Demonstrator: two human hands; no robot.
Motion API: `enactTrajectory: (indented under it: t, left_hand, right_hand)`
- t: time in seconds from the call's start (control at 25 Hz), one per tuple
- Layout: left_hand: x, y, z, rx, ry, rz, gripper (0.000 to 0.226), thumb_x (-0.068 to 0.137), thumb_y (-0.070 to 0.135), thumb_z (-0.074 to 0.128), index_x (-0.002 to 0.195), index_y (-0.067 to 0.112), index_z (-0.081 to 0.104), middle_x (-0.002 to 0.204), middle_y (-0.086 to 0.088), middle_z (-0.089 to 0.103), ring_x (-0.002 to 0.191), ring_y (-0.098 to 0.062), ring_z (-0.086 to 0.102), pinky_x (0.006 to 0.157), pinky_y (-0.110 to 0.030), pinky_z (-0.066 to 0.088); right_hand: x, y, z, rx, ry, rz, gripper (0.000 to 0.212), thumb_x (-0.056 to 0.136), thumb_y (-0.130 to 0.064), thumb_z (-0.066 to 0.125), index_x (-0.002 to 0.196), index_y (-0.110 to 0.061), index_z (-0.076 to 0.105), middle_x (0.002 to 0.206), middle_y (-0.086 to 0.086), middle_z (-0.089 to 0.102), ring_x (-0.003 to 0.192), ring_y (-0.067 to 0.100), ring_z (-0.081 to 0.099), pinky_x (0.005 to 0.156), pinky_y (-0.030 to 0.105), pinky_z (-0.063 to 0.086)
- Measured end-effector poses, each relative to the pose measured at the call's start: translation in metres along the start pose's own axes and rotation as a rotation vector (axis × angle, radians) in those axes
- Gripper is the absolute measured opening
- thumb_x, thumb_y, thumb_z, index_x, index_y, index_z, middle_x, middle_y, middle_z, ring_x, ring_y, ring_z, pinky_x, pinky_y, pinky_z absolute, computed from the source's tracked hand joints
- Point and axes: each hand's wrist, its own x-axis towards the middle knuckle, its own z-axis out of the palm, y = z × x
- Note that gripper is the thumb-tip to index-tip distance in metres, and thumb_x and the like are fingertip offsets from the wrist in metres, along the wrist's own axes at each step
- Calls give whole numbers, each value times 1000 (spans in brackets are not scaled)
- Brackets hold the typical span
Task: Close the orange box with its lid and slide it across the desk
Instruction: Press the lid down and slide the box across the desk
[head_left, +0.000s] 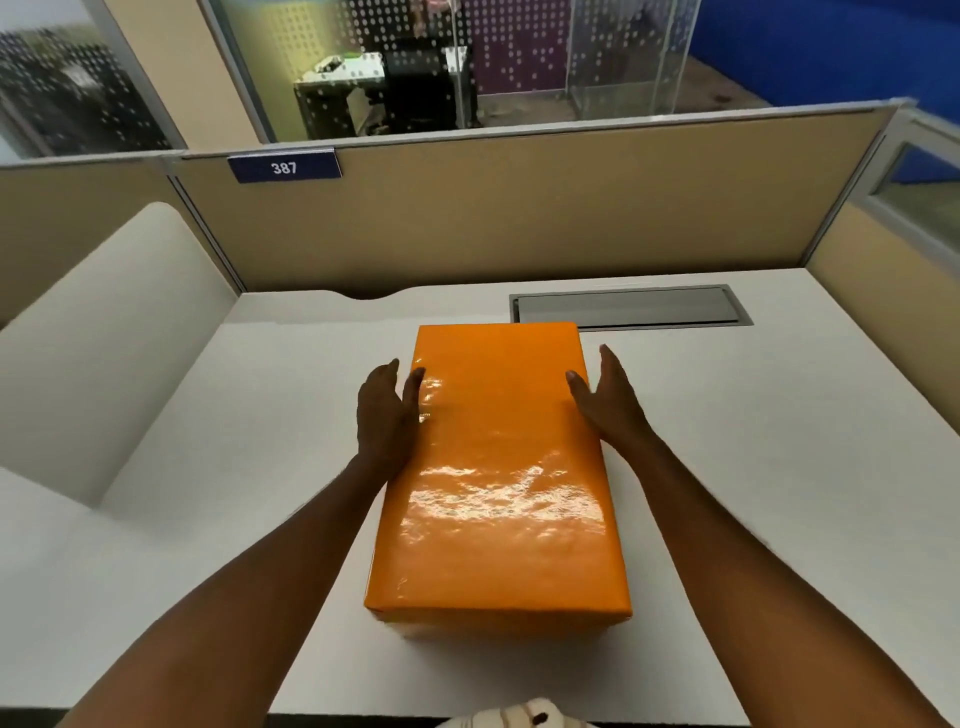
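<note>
Orange box (498, 467) lies lengthwise in front of you on the white counter (779, 467), its lid (498, 519) seated flat on top so the box reads as closed; glossy wrap on the lid catches glare in wavy patches. Its near end sits close to the counter's front edge, and its far end reaches almost to the grey cable hatch (628, 306) set into the counter near the back.

Your left hand (387, 415) flanks the box's left long side toward the far half, palm turned inward, with the thumb laid over the top edge of the lid. Your right hand (605, 400) mirrors it on the right long side, thumb resting on the lid's edge and the other fingers (610, 364) extended straight and pointing away from you. Both hands are spread flat against the box rather than curled around anything; whether the palms press the sides or sit just beside them, you cannot tell from this angle.

Beige partition panels (519, 218) wall the counter at the back and right, and a blue plate marked 387 (284, 166) hangs on the top of the back panel.
</note>
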Motion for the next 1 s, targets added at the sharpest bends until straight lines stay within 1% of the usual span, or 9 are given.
enactTrajectory:
  t: [0.08, 0.2, 0.28, 0.44, 0.56, 0.68, 0.76, 0.88, 1.0]
  left_hand:
    - [-16, -1, -10, -58, 15, -98, 54, 95, 41, 51, 137, 8, 48, 141, -18, 51, 131, -32, 46, 110, -47, 35]
    - [-57, -10, -31, -255, -85, -342, 57, 87, 40, 65, 134, 11, 52, 129, -17, 61, 116, -32, 58, 99, -49, 47]
    - [-88, -12, -47, -402, -135, -472, 62, 81, 39, 72, 135, 16, 52, 126, -15, 62, 112, -31, 58, 92, -49, 51]
    - [-138, -26, -62, -597, -355, -649, 61, 80, 45, 67, 137, 32, 48, 130, 1, 58, 118, -29, 54, 96, -53, 48]
    - [-158, -32, -60, -803, -521, -675, 41, 80, 50, 63, 118, 34, 61, 116, -4, 73, 102, -30, 70, 73, -40, 60]
    - [-156, -34, -51, -894, -467, -688, 32, 79, 47, 65, 107, 33, 69, 110, -6, 75, 96, -28, 72, 65, -34, 60]
    - [-147, -40, -47, -915, -451, -631, 36, 82, 47, 63, 116, 34, 66, 114, -5, 73, 101, -29, 71, 70, -36, 60]
    - [-126, -51, -49, -918, -448, -544, 38, 87, 46, 58, 123, 37, 60, 116, -2, 73, 102, -30, 70, 73, -36, 60]
    - [-83, -69, -70, -878, -439, -480, 47, 84, 50, 59, 130, 40, 54, 115, 3, 73, 100, -27, 71, 74, -37, 60]
  right_hand:
    - [-28, 17, -7, 103, 53, 48, 61, 93, -44, 46, 145, -17, 28, 152, 12, 33, 136, 33, 37, 107, 47, 36]
    - [-80, 49, -2, 275, -40, 100, 55, 88, -53, 48, 135, -30, 33, 146, 6, 40, 125, 30, 48, 95, 43, 47]
    - [-109, 66, 0, 357, -80, 112, 47, 84, -54, 52, 126, -38, 36, 143, 2, 42, 121, 26, 50, 90, 40, 48]
    - [-140, 80, -2, 569, -171, 173, 37, 78, -59, 52, 114, -56, 46, 130, -12, 51, 107, 8, 55, 79, 31, 49]
    - [-148, 78, -1, 580, -258, 202, 52, 77, -62, 47, 127, -59, 35, 123, -20, 51, 99, 2, 58, 69, 26, 53]
    - [-148, 72, 10, 580, -225, 214, 69, 76, -64, 45, 140, -54, 22, 142, -12, 40, 121, 19, 49, 97, 50, 48]
    - [-143, 65, 18, 588, -160, 214, 73, 76, -63, 47, 143, -48, 23, 147, -7, 39, 125, 22, 47, 103, 51, 43]
    - [-130, 51, 31, 603, -106, 235, 66, 82, -53, 52, 143, -42, 28, 139, -2, 48, 114, 28, 56, 92, 52, 51]
    - [-114, 21, 59, 602, -39, 226, 56, 89, -43, 52, 141, -41, 32, 128, -3, 55, 102, 25, 62, 76, 41, 57]
